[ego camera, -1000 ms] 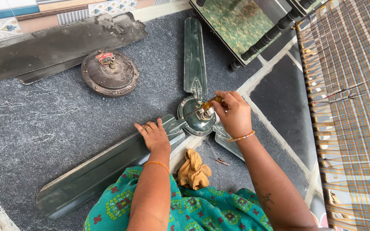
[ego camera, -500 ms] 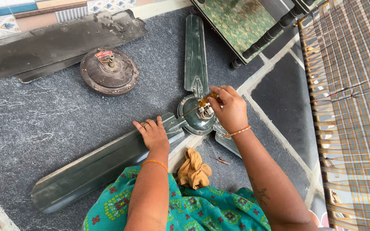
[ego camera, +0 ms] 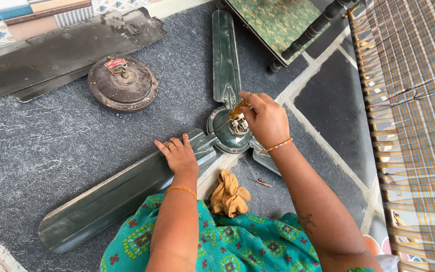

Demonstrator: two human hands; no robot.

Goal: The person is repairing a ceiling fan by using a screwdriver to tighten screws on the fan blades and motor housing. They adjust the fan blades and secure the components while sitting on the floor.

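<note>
Fan hub [ego camera: 227,132] on the floor [ego camera: 51,151]: my right hand [ego camera: 264,120], fingers [ego camera: 247,98] pinched on a small brass part [ego camera: 238,108] above it; my left hand [ego camera: 178,154], fingers spread, presses flat on a blade [ego camera: 112,196]. Yellow rag [ego camera: 229,194] nearby.

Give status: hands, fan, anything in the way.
Left hand flat on the lower-left fan blade. Right hand grips a tool with a yellowish handle at the fan hub. Yellow cloth and small screw beside hub, not blocking.
</note>
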